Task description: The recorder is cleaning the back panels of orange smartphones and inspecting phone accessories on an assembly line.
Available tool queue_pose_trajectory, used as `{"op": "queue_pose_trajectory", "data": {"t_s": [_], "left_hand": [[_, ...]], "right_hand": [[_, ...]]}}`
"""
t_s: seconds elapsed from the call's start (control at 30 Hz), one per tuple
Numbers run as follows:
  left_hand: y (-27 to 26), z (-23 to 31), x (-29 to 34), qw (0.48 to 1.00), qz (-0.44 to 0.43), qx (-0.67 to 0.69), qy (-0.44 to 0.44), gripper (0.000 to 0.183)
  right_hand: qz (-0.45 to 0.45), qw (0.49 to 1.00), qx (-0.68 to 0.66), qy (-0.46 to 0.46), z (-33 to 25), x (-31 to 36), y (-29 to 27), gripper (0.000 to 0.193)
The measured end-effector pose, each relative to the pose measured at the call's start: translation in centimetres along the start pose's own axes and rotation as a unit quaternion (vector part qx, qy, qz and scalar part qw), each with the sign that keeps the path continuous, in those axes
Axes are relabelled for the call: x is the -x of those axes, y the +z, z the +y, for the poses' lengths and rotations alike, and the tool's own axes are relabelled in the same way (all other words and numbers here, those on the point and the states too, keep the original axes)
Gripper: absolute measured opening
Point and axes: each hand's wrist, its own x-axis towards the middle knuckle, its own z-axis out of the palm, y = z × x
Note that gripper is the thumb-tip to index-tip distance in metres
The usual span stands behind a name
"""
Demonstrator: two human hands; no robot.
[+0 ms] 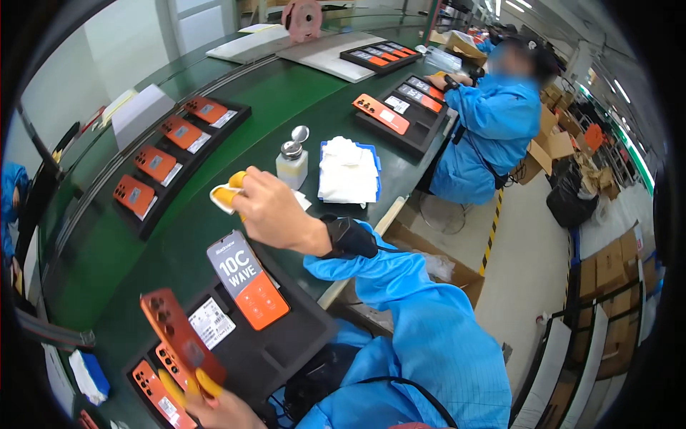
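In my left hand point(218, 409), at the lower left, an orange phone point(179, 334) stands tilted with its camera side showing; yellow covers sit on the fingertips. My right hand point(275, 209), also with yellow fingertip covers, pinches a folded white wipe point(222, 198) above the green bench. Below it, a phone with a grey and orange front film point(246, 279) rests on a black foam tray point(300, 339) beside a white label point(211, 323). Another orange phone point(150, 386) lies at the tray's left end. Beyond my right hand stand a pump bottle point(291, 166) with its lid up and stacked white wipes point(348, 171).
A black tray of several orange phones point(153, 163) lies at the left. On the right, a co-worker in blue point(489, 121) handles phones over another black tray point(418, 132). An open carton point(446, 275) stands below the bench edge.
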Motion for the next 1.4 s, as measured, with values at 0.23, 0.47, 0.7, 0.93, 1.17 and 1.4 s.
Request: {"op": "queue_pose_trajectory", "data": {"t_s": [0.23, 0.47, 0.7, 0.93, 1.17, 1.4], "left_hand": [[2.5, -4.3, 0.8, 0.998, -0.061, -0.018, 0.007, 0.034], [1.0, -3.8, 1.6, 0.990, -0.111, -0.046, -0.071, 0.025], [0.9, -3.7, 2.4, 0.995, -0.084, 0.047, -0.011, 0.021], [1.0, -3.8, 2.0, 0.995, -0.091, -0.030, -0.021, 0.021], [1.4, -4.8, 1.6, 0.996, -0.087, 0.025, -0.016, 0.013], [1.1, -4.1, 1.9, 0.989, -0.110, -0.041, -0.088, 0.014]], "right_hand": [[-0.041, 0.970, -0.176, -0.165, -6.4, 1.5, 3.2, 0.026], [-0.143, 0.935, -0.219, -0.239, -10.2, 3.1, 3.2, 0.032], [-0.180, 0.839, -0.321, -0.401, -13.2, 5.5, 0.0, 0.024], [-0.101, 0.968, -0.105, -0.205, -9.6, 1.9, 4.1, 0.019], [-0.215, 0.851, -0.309, -0.365, -12.8, 5.1, 1.5, 0.031], [-0.104, 0.963, -0.166, -0.186, -10.0, 1.5, 4.7, 0.024]]}}
